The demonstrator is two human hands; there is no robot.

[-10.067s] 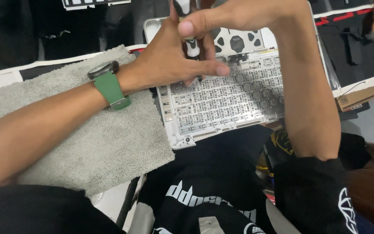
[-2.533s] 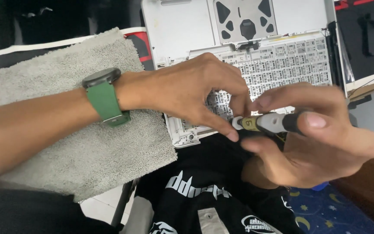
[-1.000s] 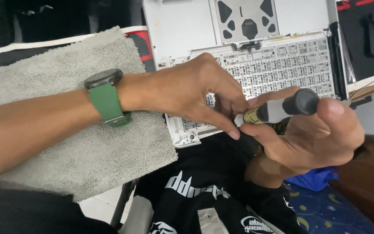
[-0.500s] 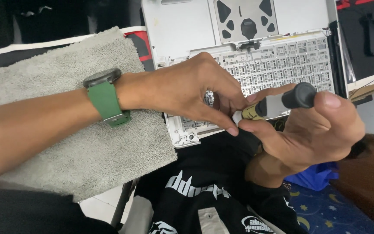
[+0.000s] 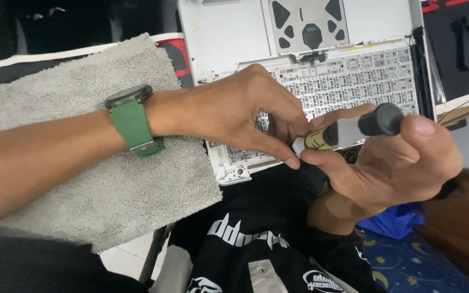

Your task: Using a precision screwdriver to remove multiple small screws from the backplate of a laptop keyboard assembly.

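Lap: my dark printed shirt (image 5: 245, 239) fills six o'clock, soft cloth, nearest to me.
Right hand: my right hand (image 5: 392, 163) sits at four o'clock, fingers curled and clamped around the screwdriver (image 5: 348, 129), thumb laid along the top.
Screwdriver: a short driver with a pale barrel, a yellowish band and a round black end cap, lying nearly level; the cap points to three o'clock, the tip toward nine.
Left hand: my left hand (image 5: 234, 114) reaches in from nine o'clock, thumb and forefinger pinched together at the driver's tip; I cannot tell whether a screw or bit sits between them.
Doing it well: I judge the tip wants steadying with the pinch while the right hand keeps the barrel straight, pressing lightly so nothing small slips away.
Wrist: a watch on a smooth green strap (image 5: 134, 127).
Towel: a grey towel (image 5: 82, 179), nubbly and thick, at eight o'clock under my forearm.
Laptop case: a pale metal laptop shell (image 5: 229, 32) at twelve o'clock, opened up, its keyboard underside (image 5: 365, 76) a grid of small cells, with a grey trackpad plate (image 5: 308, 24) beyond it.
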